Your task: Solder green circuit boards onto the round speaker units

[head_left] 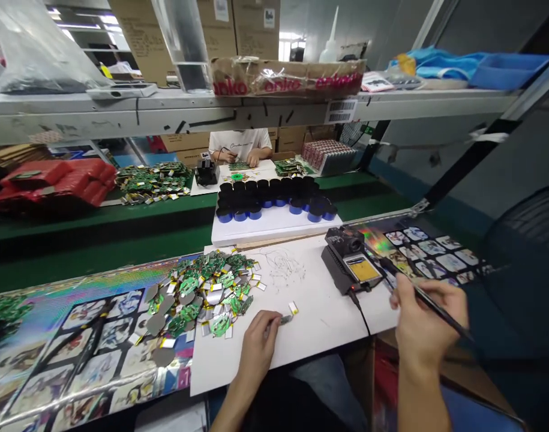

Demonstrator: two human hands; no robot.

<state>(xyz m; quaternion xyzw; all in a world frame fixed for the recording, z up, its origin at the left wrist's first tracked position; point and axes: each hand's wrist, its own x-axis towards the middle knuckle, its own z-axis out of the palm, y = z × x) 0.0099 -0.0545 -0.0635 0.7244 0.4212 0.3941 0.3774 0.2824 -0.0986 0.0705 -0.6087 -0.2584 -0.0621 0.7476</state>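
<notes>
Pinched in my left hand (260, 337) is a small circuit board (285, 320), held low over the white board (319, 348). A little silver battery with yellow tape (293, 308) lies just beyond it. My right hand (429, 315) grips a black soldering iron (440, 309) like a pen, its front end pointing up and left. To the left of that hand stands a black soldering station (346, 258) with a yellow sponge (363, 269). A heap of green circuit boards with small batteries (211, 288) spreads to the left of my left hand.
Blue-black round parts (274, 198) stand on a white block behind the work board. Tweezers (92, 342) lie at left. Red wrapped bundles (53, 180) sit beyond the green strip. A shelf (166, 114) crosses overhead. Opposite, a person (240, 147) works on boards.
</notes>
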